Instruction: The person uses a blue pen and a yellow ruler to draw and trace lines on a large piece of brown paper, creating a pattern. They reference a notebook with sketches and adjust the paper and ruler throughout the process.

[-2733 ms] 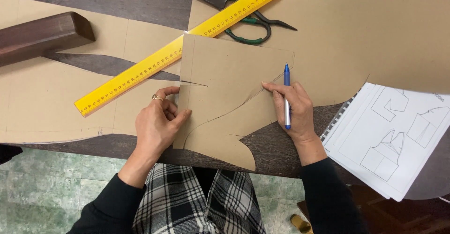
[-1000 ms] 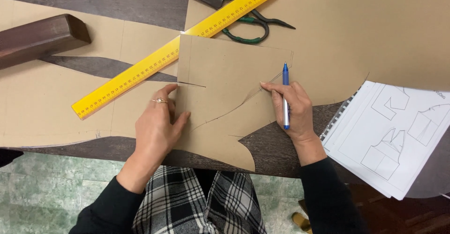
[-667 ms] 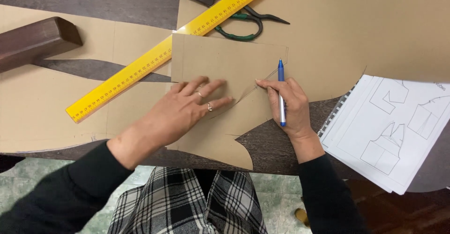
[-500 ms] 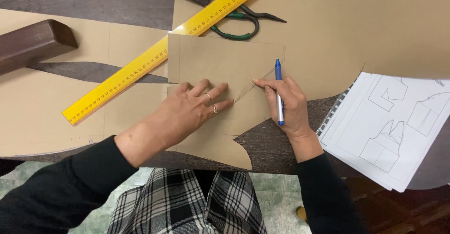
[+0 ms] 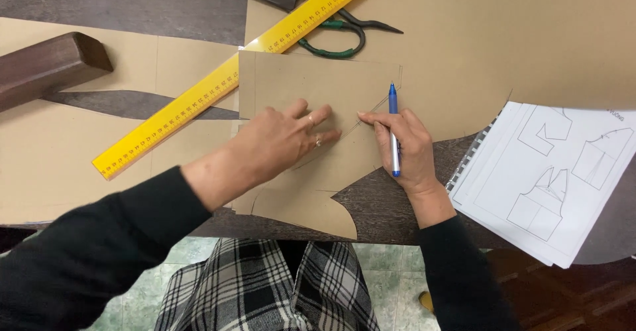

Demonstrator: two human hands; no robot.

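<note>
Tabletop (image 5: 165, 0): dark wood, mostly under brown card sheets. I note the cut card pattern piece (image 5: 298, 82) lying flat at the near edge, dead ahead of both hands, long axis running far-to-near. Yellow ruler (image 5: 225, 82) lies diagonally, touching its far-left corner; green-handled scissors (image 5: 331, 36) beyond. Left hand (image 5: 281, 139) spread, palm down, pressing the piece's middle. Right hand (image 5: 404, 149) at the right edge, fingers closed round a blue pen (image 5: 393, 125), tip pointing far.
</note>
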